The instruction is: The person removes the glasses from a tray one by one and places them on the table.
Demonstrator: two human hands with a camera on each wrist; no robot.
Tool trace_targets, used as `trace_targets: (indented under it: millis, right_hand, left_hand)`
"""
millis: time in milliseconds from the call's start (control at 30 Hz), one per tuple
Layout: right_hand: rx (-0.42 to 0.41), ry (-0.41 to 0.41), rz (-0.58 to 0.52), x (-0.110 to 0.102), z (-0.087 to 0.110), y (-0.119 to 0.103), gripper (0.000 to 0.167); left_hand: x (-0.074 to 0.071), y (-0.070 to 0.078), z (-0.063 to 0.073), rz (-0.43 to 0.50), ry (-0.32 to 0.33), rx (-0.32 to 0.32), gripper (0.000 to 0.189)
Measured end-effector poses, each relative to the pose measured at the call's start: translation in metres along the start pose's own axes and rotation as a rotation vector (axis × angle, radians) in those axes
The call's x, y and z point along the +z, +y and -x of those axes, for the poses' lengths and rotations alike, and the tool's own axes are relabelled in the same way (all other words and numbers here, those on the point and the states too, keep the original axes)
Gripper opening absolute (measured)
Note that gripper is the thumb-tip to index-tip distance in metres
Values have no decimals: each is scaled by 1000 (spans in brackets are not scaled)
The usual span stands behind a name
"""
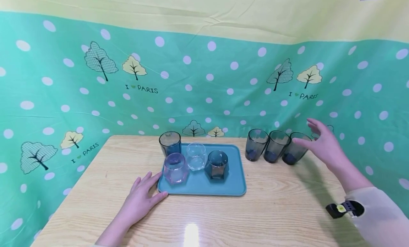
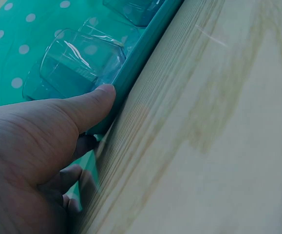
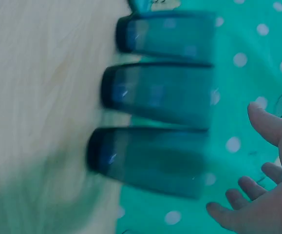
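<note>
My left hand (image 1: pixel 140 199) rests at the near left corner of the blue tray (image 1: pixel 201 186), thumb on the rim and fingers extended. On that tray a purple-tinted glass (image 1: pixel 176 170) stands closest to this hand. Beside it are a clear glass (image 1: pixel 196 158) and a short dark glass (image 1: pixel 217 165); a taller dark glass (image 1: pixel 170 142) is at the back left corner. My right hand (image 1: pixel 324 144) is spread near the rightmost tall grey glass (image 1: pixel 294 151), overlapping it in the head view. The right wrist view shows a gap between hand and glass (image 3: pixel 150 161).
Two more tall grey glasses, one in the middle (image 1: pixel 276 147) and one on the left (image 1: pixel 256 145), line up with the rightmost, right of the tray. A green dotted cloth (image 1: pixel 211 87) hangs behind the wooden table (image 1: pixel 255 222) and along its sides.
</note>
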State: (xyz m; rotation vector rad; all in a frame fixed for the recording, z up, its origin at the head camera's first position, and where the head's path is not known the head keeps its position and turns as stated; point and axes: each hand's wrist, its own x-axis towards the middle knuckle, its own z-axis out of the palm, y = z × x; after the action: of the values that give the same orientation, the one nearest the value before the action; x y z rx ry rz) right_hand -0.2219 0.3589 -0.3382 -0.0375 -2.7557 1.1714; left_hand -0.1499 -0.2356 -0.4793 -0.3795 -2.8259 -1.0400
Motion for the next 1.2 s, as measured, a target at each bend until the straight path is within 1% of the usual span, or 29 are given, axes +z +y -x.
trace_targets:
  millis: [133, 267, 500, 567, 833, 1100, 1200]
  right_hand:
    - [-35, 10, 17, 4, 1, -26, 116]
    - [-73, -5, 6, 12, 3, -52, 116]
    - [-151, -35, -43, 36, 4, -90, 110]
    - [-162, -45, -54, 44, 4, -100, 109]
    - [-227, -85, -99, 78, 0, -130, 102]
    - [-275, -127, -144, 113, -3, -159, 99]
    - [-308, -143, -156, 126, -3, -170, 99]
  left_hand:
    - [0, 0, 0, 1, 3, 1, 75]
    - [1, -1, 0, -1, 3, 5, 75]
    - [0, 0, 0, -1, 1, 0, 75]
    - [0, 0, 0, 0, 1, -2, 75]
    - [0, 1, 0, 7, -3, -4, 75]
    - [0, 0, 0, 3, -3, -7, 75]
    - [1, -1, 1, 4, -2, -6, 75]
